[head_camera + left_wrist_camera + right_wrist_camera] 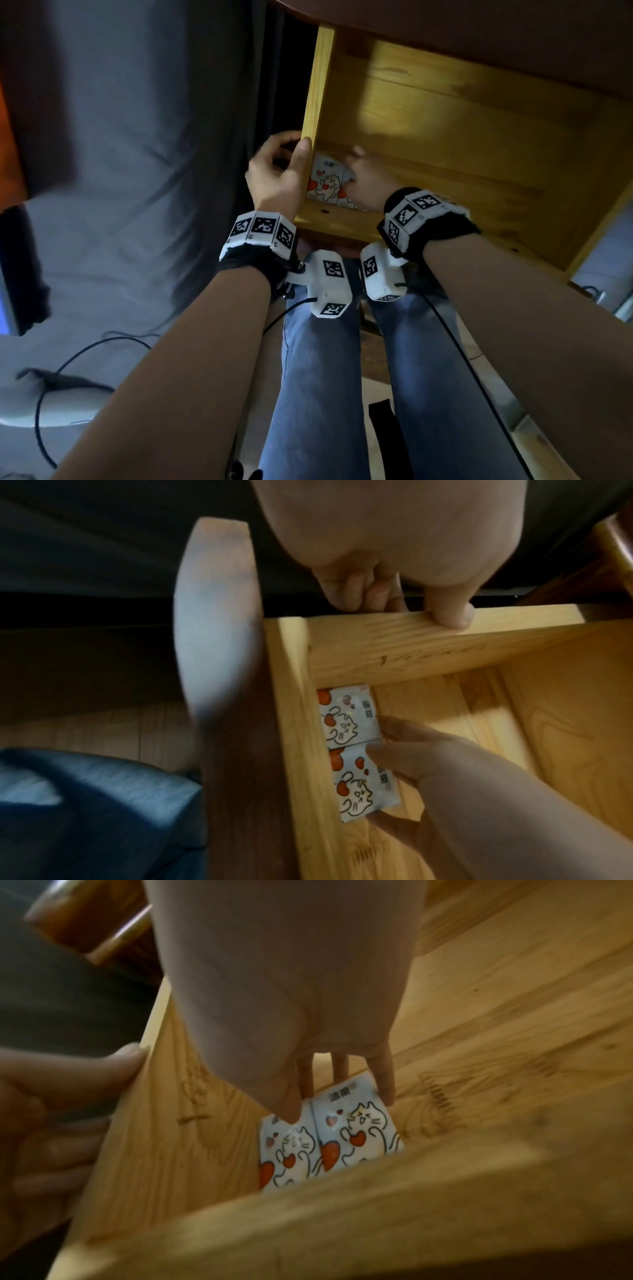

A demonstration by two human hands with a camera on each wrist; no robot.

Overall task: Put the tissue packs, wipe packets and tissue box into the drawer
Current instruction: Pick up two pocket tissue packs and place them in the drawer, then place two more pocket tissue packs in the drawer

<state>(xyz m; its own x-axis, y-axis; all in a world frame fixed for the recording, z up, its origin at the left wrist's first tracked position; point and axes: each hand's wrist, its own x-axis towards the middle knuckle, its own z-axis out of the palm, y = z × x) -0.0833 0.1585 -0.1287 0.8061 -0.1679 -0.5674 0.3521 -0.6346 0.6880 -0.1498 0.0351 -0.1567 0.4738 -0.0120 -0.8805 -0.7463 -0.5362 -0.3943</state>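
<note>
The right hand (428, 772) is down inside the wooden drawer (445, 113), and its fingers (385, 1085) and thumb close around the nearer of two small white packs printed with a cat and red hearts. This second pack (363, 783) lies flat on the drawer floor, edge to edge with the first pack (349, 718), which sits in the corner against the front board and the side wall. I cannot tell if they are tissue packs or wipe packets.

The left hand (277, 171) holds the top edge of that side wall, thumb over the rim and fingers curled on the outside; I think it steadies the drawer.

So two packs are in the drawer, the second one not yet let go. The other part of the drawer floor that I can see is bare wood. The remaining packs and the tissue box are in no view, so in my judgement most of the task is still to do.
</note>
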